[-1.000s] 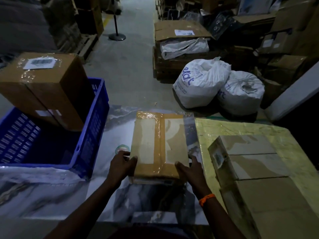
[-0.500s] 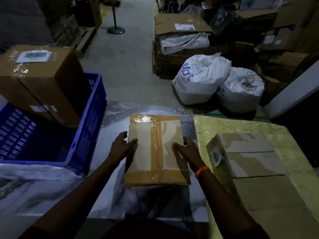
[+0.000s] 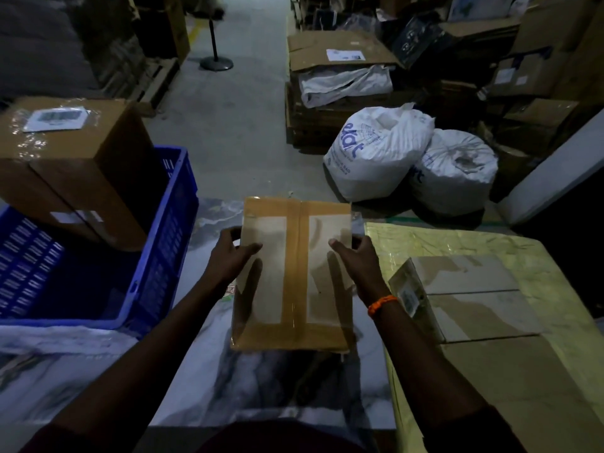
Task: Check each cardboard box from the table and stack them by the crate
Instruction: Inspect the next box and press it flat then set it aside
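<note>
Cardboard box, flat and bound with brown tape down its middle and round its edges, is straight ahead of me over the marbled table, its long axis running away from my chest. I cannot tell whether its near end rests on the surface. My left hand grips the left long edge and my right hand grips the right one, thumbs on top, both toward the far half. The blue crate lies to my left, so my left hand is nearer; I judge the box must travel that way. A larger brown box stands in the crate, its white label too blurred to read. Beyond, a white sack shows blue letters, seemingly "kart".
</note>
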Demonstrator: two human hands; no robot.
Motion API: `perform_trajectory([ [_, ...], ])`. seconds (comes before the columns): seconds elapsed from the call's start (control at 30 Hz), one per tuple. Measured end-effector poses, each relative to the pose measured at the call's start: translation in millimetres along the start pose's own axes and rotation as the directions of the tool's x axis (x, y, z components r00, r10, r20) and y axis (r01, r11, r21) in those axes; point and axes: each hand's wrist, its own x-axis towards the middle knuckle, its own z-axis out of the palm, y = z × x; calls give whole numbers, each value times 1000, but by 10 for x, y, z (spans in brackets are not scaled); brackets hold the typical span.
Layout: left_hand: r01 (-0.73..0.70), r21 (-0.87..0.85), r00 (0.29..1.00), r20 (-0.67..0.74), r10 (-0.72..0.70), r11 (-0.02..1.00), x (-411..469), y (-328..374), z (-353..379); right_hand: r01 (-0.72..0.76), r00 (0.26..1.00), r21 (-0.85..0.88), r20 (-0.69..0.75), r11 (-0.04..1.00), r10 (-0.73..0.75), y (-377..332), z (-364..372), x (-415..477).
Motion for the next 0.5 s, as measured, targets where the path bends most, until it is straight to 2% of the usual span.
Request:
perform_trajectory([
  [0.2, -97, -110, 990, -112, 85, 989, -153, 292, 44, 151, 986, 55, -85, 987, -146, -305, -159, -228],
  [0.33, -54, -203, 997, -58, 43, 978, -384, 290, 72, 123, 981, 166, -168, 978, -95, -218, -251, -496],
  [0.5, -30, -268, 999, -29, 23, 963, -719, 310, 105, 115, 978, 260, -199, 959, -63, 42, -297, -864],
])
